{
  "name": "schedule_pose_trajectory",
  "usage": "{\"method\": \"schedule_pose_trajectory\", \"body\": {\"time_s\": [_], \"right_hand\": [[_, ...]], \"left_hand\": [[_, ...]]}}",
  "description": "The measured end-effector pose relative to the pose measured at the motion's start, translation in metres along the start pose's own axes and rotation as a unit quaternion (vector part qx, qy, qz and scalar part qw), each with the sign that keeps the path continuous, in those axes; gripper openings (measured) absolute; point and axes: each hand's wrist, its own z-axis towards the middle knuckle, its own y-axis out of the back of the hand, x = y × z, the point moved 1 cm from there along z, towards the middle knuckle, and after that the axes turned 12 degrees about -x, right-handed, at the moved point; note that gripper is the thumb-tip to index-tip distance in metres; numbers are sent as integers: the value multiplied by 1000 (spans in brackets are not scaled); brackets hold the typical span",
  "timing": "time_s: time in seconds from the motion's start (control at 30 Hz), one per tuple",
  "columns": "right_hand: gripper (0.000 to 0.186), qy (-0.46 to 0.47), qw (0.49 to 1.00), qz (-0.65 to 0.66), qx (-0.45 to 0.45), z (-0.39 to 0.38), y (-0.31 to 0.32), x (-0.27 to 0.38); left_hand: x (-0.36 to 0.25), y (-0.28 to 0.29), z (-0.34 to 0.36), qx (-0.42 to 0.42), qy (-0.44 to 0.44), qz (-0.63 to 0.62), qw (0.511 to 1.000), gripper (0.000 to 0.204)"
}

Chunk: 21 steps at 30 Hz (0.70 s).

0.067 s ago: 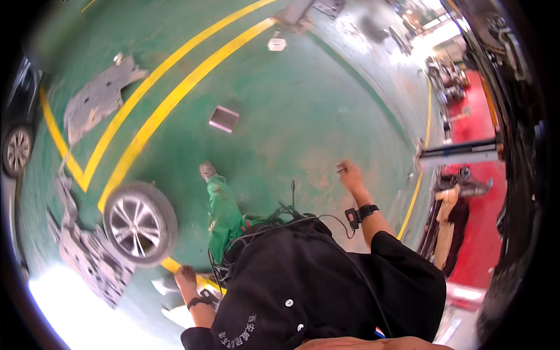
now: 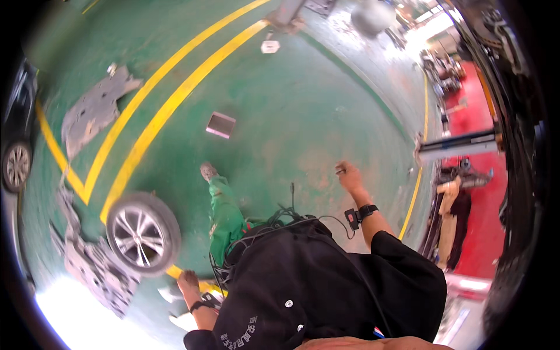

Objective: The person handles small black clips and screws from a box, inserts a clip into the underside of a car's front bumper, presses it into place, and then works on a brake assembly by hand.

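Note:
My right hand (image 2: 350, 177) is held out over the green floor with its fingers curled closed. A small dark bit shows at its fingertips, too small to name. At my left side hangs my left hand (image 2: 189, 284), close to a car wheel (image 2: 143, 233) with a silver spoked rim. Only the back of that hand shows; its fingers are hidden, and nothing is seen in it. Both wrists wear black straps. Black cables (image 2: 286, 217) lie bunched at my waist over the dark shirt.
A shallow pinkish tray-like box (image 2: 221, 125) lies on the floor ahead. Grey undertray panels (image 2: 96, 108) lie to the left, near a dark parked car (image 2: 20, 128). On the right are a lift arm (image 2: 458, 150), a red floor strip (image 2: 481, 227) and loose car parts.
The floor box, wheel and panels sit slightly lower in the picture, as my view shifts. My right hand keeps almost the same place and pose; my left hand shows slightly lower.

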Motion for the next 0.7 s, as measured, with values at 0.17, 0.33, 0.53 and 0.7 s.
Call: {"method": "schedule_pose_trajectory", "body": {"time_s": [0.17, 0.33, 0.53, 0.7], "right_hand": [[34, -86, 995, 11, -49, 46, -16, -6], [32, -132, 987, 33, -83, 81, -14, 26], [32, -138, 985, -3, -105, 92, -13, 29], [33, -156, 983, -47, -79, 122, -2, 45]], "left_hand": [[-74, -102, 28, -57, 8, 62, 996, 27], [-155, -220, 53, -7, 2, 91, 996, 27], [-268, -381, -21, 150, -116, 171, 967, 22], [-294, -447, 32, 200, -118, 155, 960, 35]]}}
